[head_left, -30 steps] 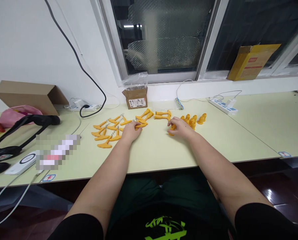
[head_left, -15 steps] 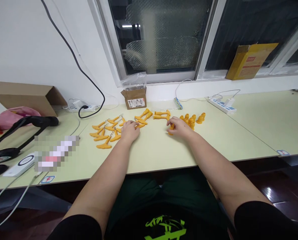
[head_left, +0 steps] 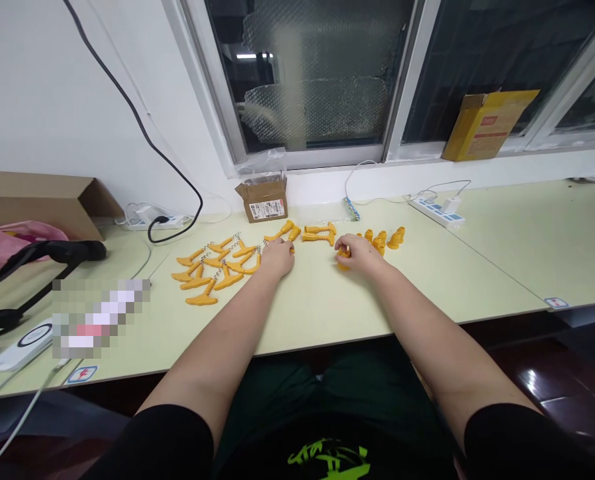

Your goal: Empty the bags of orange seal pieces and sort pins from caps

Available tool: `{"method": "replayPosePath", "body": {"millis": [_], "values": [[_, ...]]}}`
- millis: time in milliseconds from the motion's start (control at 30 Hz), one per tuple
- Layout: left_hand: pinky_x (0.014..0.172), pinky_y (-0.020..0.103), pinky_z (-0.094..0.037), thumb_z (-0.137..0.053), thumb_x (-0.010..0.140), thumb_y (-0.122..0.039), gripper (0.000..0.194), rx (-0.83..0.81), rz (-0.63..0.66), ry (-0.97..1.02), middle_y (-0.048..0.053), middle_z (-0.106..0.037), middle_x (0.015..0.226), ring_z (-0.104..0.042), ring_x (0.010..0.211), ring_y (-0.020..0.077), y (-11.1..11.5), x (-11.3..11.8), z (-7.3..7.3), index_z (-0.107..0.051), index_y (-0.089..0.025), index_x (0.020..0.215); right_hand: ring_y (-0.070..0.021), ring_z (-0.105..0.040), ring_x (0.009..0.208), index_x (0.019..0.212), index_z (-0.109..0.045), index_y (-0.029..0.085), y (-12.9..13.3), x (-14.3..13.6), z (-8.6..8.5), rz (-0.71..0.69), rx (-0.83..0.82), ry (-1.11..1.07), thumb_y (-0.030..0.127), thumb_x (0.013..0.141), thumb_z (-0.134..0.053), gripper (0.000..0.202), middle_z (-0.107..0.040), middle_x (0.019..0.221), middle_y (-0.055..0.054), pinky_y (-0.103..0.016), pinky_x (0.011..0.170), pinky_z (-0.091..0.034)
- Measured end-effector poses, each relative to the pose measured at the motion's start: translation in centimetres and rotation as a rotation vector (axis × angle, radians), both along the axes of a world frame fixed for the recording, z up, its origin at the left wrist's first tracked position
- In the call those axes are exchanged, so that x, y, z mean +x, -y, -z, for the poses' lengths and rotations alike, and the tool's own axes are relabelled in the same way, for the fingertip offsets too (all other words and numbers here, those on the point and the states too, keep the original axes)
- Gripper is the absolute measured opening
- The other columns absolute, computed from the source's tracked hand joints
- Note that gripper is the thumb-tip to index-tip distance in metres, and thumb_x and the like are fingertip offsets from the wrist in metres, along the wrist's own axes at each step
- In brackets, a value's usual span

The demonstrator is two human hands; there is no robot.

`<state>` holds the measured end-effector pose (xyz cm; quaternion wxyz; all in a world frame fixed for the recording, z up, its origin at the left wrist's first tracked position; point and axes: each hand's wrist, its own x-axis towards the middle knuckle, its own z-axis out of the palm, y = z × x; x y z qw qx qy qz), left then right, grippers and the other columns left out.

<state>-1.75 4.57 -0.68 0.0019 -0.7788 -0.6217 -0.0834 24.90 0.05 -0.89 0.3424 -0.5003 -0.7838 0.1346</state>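
My left hand is closed at the right edge of a spread of yellow T-handled corkscrews. A bit of yellow shows at its fingertips, apparently a corkscrew mostly hidden by the fingers. Just beyond it lie yellow corkscrews fitted with sleeves. To their right, two more sleeved corkscrews lie side by side. My right hand curls its fingers around a yellow flared sleeve low over the table. Several similar sleeves stand upright behind and right of that hand, some partly hidden.
A small open carton stands against the wall. Power strips with cables lie at the back. On the left are a cardboard box, a pink cloth, a black frame and a white device. A yellow box leans by the window.
My left hand has moved right, away from the loose corkscrews and toward the sleeved ones. My right hand stays nearly in place with the sleeve. The view has shifted slightly.
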Motion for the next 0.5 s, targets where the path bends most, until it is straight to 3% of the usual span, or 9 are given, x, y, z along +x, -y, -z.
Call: {"method": "replayPosePath", "body": {"millis": [167,333,433,500], "values": [[0.109,0.047,-0.042,-0.042,0.101,-0.024,0.037,0.016,0.054,0.020,0.018,-0.069,0.125,-0.059,0.124,0.0339,0.7,0.1,0.5,-0.070,-0.018,0.126,-0.0178,-0.058,0.073,0.089,-0.063,0.022,0.3,1.1,-1.0,0.160,-0.096,0.006,0.018,0.079,-0.064,0.011,-0.065,0.075,0.002,-0.029,0.069,-0.038],[0.110,0.057,-0.038,-0.048,0.101,-0.028,0.029,0.067,0.064,0.148,0.017,-0.069,0.126,-0.055,0.128,0.0379,1.2,-0.3,0.5,-0.070,-0.022,0.119,-0.0204,-0.059,0.078,0.083,-0.058,0.022,0.1,1.5,-1.0,0.283,-0.064,0.051,0.014,0.077,-0.064,0.012,-0.065,0.081,-0.001,-0.031,0.068,-0.037],[0.108,0.056,-0.039,-0.049,0.099,-0.028,0.025,0.161,0.053,0.378,0.016,-0.069,0.126,-0.057,0.125,0.0371,1.3,-0.6,0.1,-0.067,-0.023,0.115,-0.0218,-0.058,0.080,0.084,-0.058,0.023,0.1,1.2,-0.7,0.342,0.057,0.043,0.017,0.079,-0.063,0.009,-0.062,0.089,-0.003,-0.032,0.067,-0.038],[0.104,0.051,-0.044,-0.048,0.099,-0.031,0.021,0.214,0.061,0.670,0.014,-0.070,0.118,-0.061,0.116,0.0325,1.4,-0.8,-0.2,-0.063,-0.023,0.112,-0.0219,-0.057,0.079,0.086,-0.058,0.023,0.2,0.7,-0.6,0.333,0.171,-0.005,0.021,0.083,-0.062,0.005,-0.060,0.090,-0.004,-0.033,0.068,-0.040]]}}
